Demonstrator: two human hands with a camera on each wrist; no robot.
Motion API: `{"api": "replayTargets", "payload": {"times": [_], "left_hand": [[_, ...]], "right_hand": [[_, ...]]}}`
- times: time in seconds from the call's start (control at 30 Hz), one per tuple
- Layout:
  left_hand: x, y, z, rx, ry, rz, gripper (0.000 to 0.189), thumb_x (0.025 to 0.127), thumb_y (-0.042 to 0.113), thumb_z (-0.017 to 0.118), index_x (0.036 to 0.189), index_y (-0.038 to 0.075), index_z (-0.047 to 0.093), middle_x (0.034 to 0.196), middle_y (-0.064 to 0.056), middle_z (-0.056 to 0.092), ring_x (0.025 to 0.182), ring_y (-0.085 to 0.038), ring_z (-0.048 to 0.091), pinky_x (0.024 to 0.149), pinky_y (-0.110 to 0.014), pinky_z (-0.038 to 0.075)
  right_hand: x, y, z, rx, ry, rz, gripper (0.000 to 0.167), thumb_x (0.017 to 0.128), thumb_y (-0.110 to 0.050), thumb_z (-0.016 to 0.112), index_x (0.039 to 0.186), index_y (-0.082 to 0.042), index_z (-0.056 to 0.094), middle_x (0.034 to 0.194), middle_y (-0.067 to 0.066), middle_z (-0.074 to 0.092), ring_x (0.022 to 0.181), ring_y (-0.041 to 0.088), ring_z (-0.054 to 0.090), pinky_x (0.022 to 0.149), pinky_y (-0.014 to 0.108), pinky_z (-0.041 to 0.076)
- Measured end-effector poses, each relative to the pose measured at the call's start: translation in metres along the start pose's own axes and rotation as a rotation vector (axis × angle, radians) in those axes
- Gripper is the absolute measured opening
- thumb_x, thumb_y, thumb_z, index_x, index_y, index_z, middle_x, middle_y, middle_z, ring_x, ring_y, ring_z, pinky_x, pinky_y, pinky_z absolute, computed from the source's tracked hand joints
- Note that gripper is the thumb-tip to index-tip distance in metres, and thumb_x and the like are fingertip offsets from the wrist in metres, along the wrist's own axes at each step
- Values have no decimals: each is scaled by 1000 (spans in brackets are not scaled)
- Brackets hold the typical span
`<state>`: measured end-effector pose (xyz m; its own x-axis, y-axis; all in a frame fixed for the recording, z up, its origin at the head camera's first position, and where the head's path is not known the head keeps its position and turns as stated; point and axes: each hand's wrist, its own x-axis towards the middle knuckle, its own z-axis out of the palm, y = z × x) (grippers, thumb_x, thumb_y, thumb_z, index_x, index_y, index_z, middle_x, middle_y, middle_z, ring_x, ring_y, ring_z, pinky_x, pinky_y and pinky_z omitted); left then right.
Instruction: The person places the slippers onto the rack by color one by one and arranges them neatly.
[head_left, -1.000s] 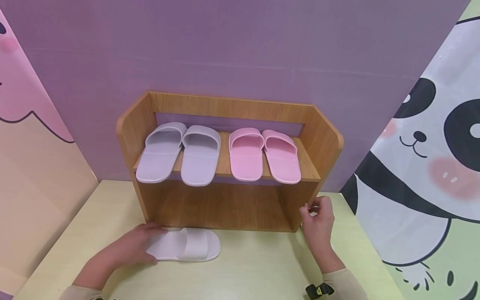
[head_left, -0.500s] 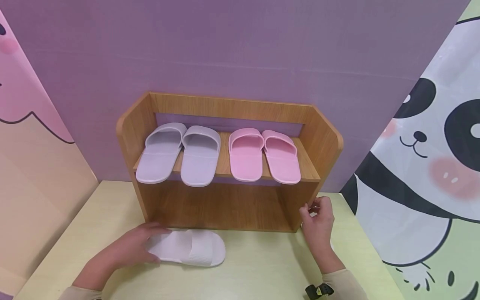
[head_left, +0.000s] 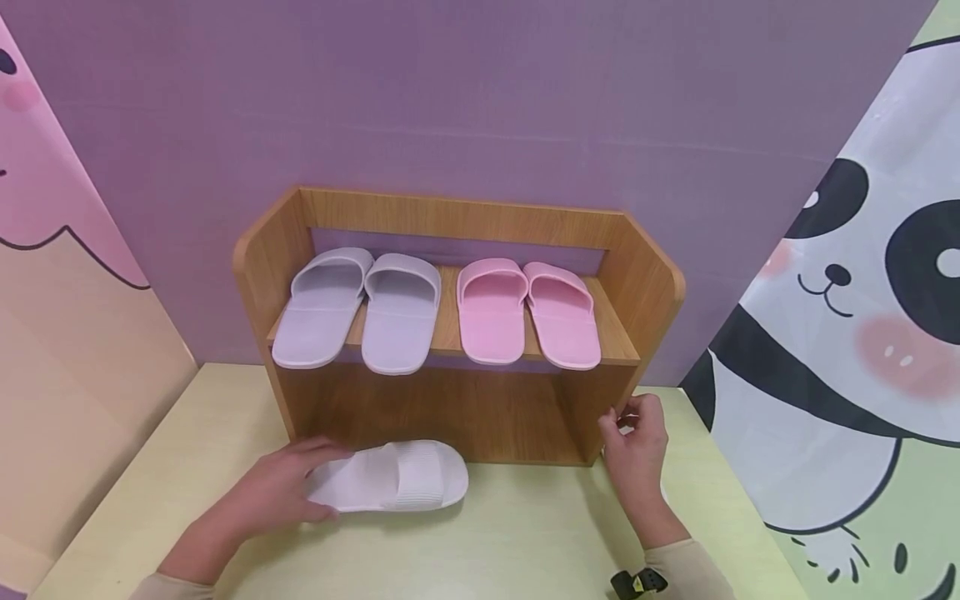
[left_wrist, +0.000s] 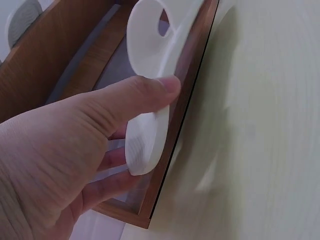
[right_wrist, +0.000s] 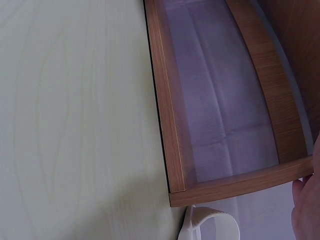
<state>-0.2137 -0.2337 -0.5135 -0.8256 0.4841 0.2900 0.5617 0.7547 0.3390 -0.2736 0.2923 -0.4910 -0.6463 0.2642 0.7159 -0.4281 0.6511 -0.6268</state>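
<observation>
Low in the head view, at the front of the wooden rack (head_left: pixel 461 210), we see a white slipper (head_left: pixel 390 477) in the left hand (head_left: pixel 277 487). That hand spans the strapless end, thumb on one side and fingers on the other, so it is only partly spread. The slipper lies crosswise, its ribbed strap toward the right, just before the rack's lower level. From the left wrist, we see it tilted, its shadow falling on the pale counter (head_left: pixel 480 554).

At the rack's right side, we find the right hand (head_left: pixel 637 446) drawn in narrow, its bent fingers and thumb gripping the front edge of the side panel. Beyond that panel, the right wrist view shows us part of a second white slipper (right_wrist: pixel 230 224).

On the upper shelf we count two lavender slippers (head_left: pixel 401 333) at left and two pink slippers (head_left: pixel 492 329) at right, their soles reaching past the front edge. Behind everything we have a purple wall (head_left: pixel 480 100), with a cartoon panda (head_left: pixel 838 275) to the right.
</observation>
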Motion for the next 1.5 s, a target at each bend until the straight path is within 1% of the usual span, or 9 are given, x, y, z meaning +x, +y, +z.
{"api": "replayTargets", "payload": {"times": [0.13, 0.3, 0.57, 0.73, 0.87, 0.97, 1.23, 1.37, 1.5], "left_hand": [[3, 2, 3, 12, 17, -9, 75, 74, 39, 102, 140, 17, 74, 140, -1, 71, 130, -28, 67, 106, -53, 57], [8, 5, 9, 28, 24, -19, 74, 74, 40, 101, 138, 14, 74, 138, -4, 72, 129, -29, 68, 106, -53, 57], [15, 14, 12, 24, 29, -97, 76, 75, 44, 100, 139, 14, 73, 132, 0, 71, 121, -25, 69, 100, -51, 60], [22, 18, 16, 37, 84, -122, 76, 74, 45, 101, 137, 12, 74, 128, -1, 72, 113, -24, 70, 95, -49, 61], [26, 23, 18, 62, 122, -128, 76, 75, 46, 101, 136, 9, 74, 126, -6, 73, 114, -29, 71, 95, -51, 61], [29, 26, 20, 76, 149, -130, 74, 75, 46, 100, 133, 8, 75, 123, -9, 74, 110, -31, 71, 92, -52, 62], [38, 31, 29, 80, 270, -146, 67, 73, 43, 101, 123, 4, 77, 110, -8, 72, 93, -24, 69, 79, -46, 61], [43, 36, 34, 102, 319, -170, 67, 73, 43, 100, 120, 1, 76, 108, -11, 73, 89, -29, 70, 76, -48, 61], [49, 43, 39, 121, 343, -216, 69, 75, 44, 98, 119, -2, 75, 108, -15, 72, 90, -34, 71, 76, -51, 62]], "right_hand": [[0, 0, 0, 1, 0, -3, 17, 91, 11, 64, 104, 3, 55, 103, 17, 60, 91, 16, 60, 74, 23, 52], [0, 0, 0, 11, 6, -7, 19, 90, 13, 65, 104, 4, 56, 102, 18, 60, 89, 9, 58, 74, 21, 51], [-1, 1, 0, 12, 11, -5, 19, 91, 14, 65, 104, 4, 56, 102, 17, 61, 89, 8, 58, 74, 15, 49], [-1, 1, 0, 1, 5, 10, 18, 92, 12, 65, 105, 4, 56, 103, 16, 61, 90, 7, 58, 75, 17, 49], [-1, 2, 1, -2, 6, 6, 18, 92, 12, 65, 104, 4, 56, 103, 16, 61, 90, 9, 58, 74, 22, 52], [-1, 2, 1, -3, 5, 6, 18, 92, 12, 65, 104, 4, 56, 103, 16, 61, 90, 10, 58, 74, 24, 52], [0, -1, 0, -4, -5, 20, 18, 93, 11, 65, 106, 3, 55, 104, 16, 61, 91, 9, 58, 75, 24, 52], [0, -2, -1, -6, -6, 28, 17, 93, 11, 65, 106, 3, 55, 104, 17, 61, 91, 10, 58, 76, 26, 52], [-1, -2, -1, -9, -9, 34, 17, 94, 10, 65, 106, 3, 56, 105, 16, 61, 91, 9, 58, 76, 26, 52]]}}
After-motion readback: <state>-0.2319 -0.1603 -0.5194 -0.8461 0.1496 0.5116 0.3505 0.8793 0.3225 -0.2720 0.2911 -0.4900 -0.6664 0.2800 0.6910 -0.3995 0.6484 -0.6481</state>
